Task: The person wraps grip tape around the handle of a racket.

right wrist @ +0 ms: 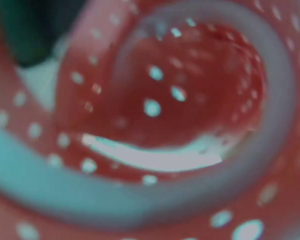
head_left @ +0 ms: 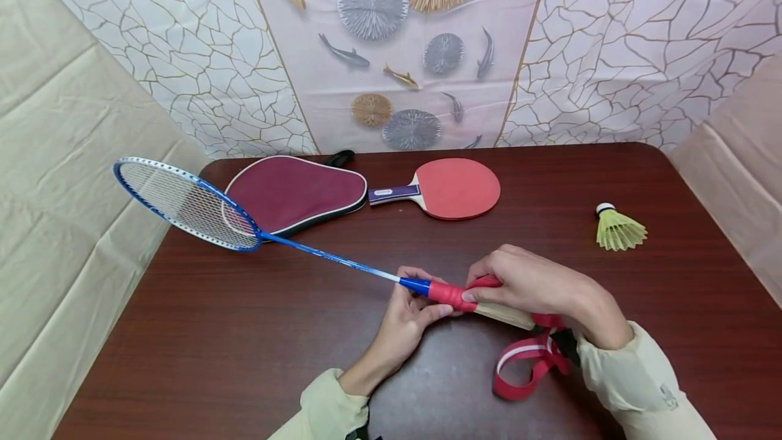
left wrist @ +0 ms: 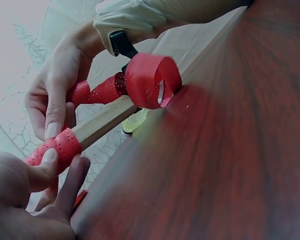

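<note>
A blue and white badminton racket point(head_left: 336, 260) slants over the table, its strung head at the far left. My left hand point(head_left: 397, 324) holds it at the handle's upper part, thumb on the red perforated grip tape point(head_left: 444, 293) wrapped there. Below the wrap, the wooden handle point(left wrist: 102, 120) is bare. My right hand point(head_left: 544, 284) pinches the tape at the lower edge of the wrap. From it the loose tape point(left wrist: 147, 82) trails beside the right wrist and curls into a loop. Close up, this curled tape point(right wrist: 190, 65) fills the right wrist view and hides the right hand.
A maroon paddle case point(head_left: 299, 189) lies at the table's back left, partly behind the racket head. Beside it is a red table tennis paddle point(head_left: 458, 187). A yellow shuttlecock point(head_left: 618, 228) lies at the right. Patterned cloth point(head_left: 379, 73) hangs behind the table point(head_left: 244, 358).
</note>
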A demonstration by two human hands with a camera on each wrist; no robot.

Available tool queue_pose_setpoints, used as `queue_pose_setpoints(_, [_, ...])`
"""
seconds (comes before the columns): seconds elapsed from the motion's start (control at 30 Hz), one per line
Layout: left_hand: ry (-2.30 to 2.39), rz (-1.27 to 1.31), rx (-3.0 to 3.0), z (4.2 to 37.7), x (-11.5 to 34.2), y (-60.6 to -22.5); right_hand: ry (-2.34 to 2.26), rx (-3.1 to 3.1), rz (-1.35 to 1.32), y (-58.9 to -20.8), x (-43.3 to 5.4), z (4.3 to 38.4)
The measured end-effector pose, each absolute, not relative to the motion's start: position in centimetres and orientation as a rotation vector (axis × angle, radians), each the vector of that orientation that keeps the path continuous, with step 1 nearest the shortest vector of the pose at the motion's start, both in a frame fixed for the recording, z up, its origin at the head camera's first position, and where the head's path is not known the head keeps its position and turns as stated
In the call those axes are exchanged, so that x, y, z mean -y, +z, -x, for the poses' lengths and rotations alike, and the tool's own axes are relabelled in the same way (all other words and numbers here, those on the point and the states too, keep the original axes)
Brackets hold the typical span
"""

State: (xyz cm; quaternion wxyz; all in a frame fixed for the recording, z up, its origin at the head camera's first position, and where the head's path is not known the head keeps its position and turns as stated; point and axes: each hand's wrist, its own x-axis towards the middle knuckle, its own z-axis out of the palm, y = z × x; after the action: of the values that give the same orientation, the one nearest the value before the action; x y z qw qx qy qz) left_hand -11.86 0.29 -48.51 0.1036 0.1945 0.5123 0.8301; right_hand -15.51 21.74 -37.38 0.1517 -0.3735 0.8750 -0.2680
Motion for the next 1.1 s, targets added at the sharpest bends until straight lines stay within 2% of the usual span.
queue_pose_setpoints(0.13, [2.476, -0.554, -1.397, 11.9, -0.1, -48.3, -0.754, -2.544, 1.073, -37.5, -21.7, 15.5])
queue_pose_setpoints(0.63, [2.389, -0.521, -1.558, 11.9, -0.2, -48.1, -0.699, -2.649, 0.922, -37.9, -20.7, 15.2])
queue_pose_setpoints(1.1, [2.502, -0.544, -1.666, 12.0, -0.1, -48.0, -0.794, -2.541, 1.112, -35.3, -21.9, 14.0])
